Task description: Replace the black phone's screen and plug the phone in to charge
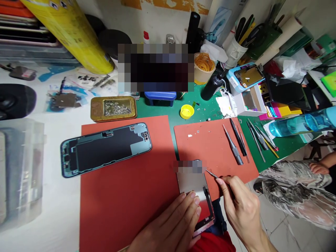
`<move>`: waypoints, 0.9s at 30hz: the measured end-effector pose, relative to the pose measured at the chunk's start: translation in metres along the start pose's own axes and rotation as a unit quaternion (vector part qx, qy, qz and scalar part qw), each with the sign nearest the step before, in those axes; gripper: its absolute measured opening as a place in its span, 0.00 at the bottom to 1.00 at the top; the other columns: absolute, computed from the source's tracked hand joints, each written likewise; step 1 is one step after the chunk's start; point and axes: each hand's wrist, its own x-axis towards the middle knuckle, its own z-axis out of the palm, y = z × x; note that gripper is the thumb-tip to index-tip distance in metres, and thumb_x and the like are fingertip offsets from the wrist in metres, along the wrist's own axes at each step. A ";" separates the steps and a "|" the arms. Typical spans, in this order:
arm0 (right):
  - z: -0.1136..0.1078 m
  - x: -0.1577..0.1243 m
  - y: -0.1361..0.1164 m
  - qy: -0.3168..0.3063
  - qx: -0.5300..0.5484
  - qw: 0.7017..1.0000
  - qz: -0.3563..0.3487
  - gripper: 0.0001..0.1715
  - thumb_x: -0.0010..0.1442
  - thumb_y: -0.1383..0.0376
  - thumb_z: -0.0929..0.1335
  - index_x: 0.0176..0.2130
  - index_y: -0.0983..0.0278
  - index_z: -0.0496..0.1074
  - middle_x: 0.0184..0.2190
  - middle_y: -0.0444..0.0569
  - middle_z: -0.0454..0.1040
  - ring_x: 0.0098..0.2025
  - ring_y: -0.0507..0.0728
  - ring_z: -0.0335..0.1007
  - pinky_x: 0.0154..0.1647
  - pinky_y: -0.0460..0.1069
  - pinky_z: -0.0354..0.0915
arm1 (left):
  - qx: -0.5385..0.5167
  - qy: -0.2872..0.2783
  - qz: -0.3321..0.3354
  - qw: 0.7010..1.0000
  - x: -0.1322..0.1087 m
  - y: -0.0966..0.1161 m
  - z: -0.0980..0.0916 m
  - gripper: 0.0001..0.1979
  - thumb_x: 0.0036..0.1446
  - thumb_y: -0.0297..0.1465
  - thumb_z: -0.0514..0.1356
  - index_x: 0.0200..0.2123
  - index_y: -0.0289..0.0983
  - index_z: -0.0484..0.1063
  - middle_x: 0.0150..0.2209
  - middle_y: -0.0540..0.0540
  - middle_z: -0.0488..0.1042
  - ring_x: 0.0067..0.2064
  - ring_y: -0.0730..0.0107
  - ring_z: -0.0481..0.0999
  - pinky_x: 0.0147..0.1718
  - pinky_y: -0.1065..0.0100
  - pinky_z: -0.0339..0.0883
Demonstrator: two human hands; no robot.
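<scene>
My left hand (175, 220) lies over a phone screen (193, 182) with its metal back turned up, its fingers straight across it and the thumb at its lower edge. The screen's lower end juts past the mat's front edge, and blurring hides its top. In my right hand (243, 203) a slim pointed metal tool (212, 174) is pinched, its tip by the screen's upper right side; its exact kind is unclear. Farther left, another phone display part (105, 148), dark with a teal frame, rests on the red mat (126, 206), apart from both hands.
Screwdriver-like tools (233, 145) and tweezers (256, 140) lie at right near a blue water bottle (301, 122). Behind the mats stand a tin of small parts (114, 108), a yellow cap (187, 111) and a black bottle (211, 86). Another person's camouflage-clad leg (294, 185) is beside the table.
</scene>
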 end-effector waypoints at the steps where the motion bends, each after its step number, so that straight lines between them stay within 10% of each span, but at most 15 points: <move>1: 0.000 0.000 0.001 0.001 0.000 1.000 -0.002 0.08 0.75 0.71 0.68 0.40 0.62 0.72 0.31 0.43 0.72 0.28 0.51 0.70 0.33 0.47 0.63 | 0.003 -0.006 0.002 1.000 0.002 -0.001 -0.002 0.20 0.75 0.38 0.60 0.58 0.27 0.79 0.59 0.37 0.82 0.62 0.54 0.81 0.78 0.49 0.50; 27: -0.027 0.064 0.058 -0.121 0.046 0.974 -0.187 0.08 0.71 0.75 0.71 0.47 0.64 0.73 0.40 0.51 0.79 0.40 0.56 0.76 0.43 0.51 0.70 | 0.018 -0.012 0.015 1.000 -0.004 0.000 0.003 0.24 0.72 0.41 0.63 0.60 0.27 0.77 0.62 0.37 0.80 0.66 0.51 0.77 0.78 0.47 0.50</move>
